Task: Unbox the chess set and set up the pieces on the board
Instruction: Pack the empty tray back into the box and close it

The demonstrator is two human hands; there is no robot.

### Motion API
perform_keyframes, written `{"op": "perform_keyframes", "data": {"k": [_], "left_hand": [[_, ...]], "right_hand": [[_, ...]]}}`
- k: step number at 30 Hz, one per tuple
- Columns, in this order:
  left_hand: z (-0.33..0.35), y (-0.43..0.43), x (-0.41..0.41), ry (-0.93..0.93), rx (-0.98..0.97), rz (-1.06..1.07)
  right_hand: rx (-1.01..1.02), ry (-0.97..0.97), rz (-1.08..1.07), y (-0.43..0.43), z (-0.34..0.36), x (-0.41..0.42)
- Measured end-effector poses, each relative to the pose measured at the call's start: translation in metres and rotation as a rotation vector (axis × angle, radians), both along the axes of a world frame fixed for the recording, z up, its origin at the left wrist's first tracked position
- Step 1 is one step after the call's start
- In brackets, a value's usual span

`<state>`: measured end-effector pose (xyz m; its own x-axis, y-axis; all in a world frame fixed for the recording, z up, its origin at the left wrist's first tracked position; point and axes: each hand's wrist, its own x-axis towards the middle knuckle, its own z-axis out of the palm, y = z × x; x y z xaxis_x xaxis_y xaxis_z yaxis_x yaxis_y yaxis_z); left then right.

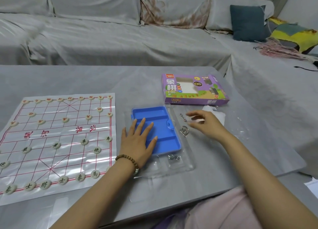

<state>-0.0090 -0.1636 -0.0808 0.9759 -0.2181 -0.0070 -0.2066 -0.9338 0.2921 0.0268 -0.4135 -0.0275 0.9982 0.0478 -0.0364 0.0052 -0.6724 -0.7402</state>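
Note:
A white plastic chess sheet (56,142) with red lines lies on the table's left half. Several round cream pieces (83,141) stand on it along the near and far rows. To its right lies a blue compartment tray (160,118) with nothing in it, under a clear plastic lid (173,166). My left hand (137,142) rests flat on the tray, fingers straight. My right hand (204,123) hovers to the tray's right, blurred, fingers loosely curled, beside small metal ring puzzles (183,130). The purple chess box (194,91) lies behind the tray.
A small white plastic bag (215,111) and clear wrapping (240,127) lie right of my right hand. More metal rings (173,157) sit at the tray's near end. A grey covered sofa (120,39) runs behind the grey table (103,78).

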Motion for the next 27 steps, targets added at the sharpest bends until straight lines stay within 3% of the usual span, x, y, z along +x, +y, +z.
{"op": "perform_keyframes", "data": {"k": [4,8,12,17,20,22,24,27], "left_hand": [[0.0,0.001,0.0,0.003,-0.017,-0.001],[0.0,0.001,0.0,0.003,-0.011,-0.001],[0.0,0.001,-0.001,0.01,-0.021,-0.003],[0.0,0.0,0.001,0.014,-0.019,-0.002],[0.006,0.002,0.0,0.008,-0.067,-0.021],[0.014,0.001,-0.005,-0.038,-0.309,-0.042],[0.03,-0.004,-0.014,-0.003,-0.707,-0.033],[0.058,-0.006,-0.027,0.405,-1.228,0.034]], "right_hand": [[-0.205,0.098,0.127,0.003,-0.019,0.013],[-0.219,0.102,0.145,0.012,-0.022,0.017],[-0.091,0.165,0.07,0.012,-0.022,0.011],[0.009,-0.073,-0.106,0.011,0.006,-0.005],[0.141,-0.171,-0.062,0.027,0.034,-0.027],[0.261,-0.186,0.006,0.042,0.049,-0.039],[0.391,-0.146,0.082,0.056,0.057,-0.046],[0.425,-0.056,0.183,0.075,0.051,-0.052]]}}
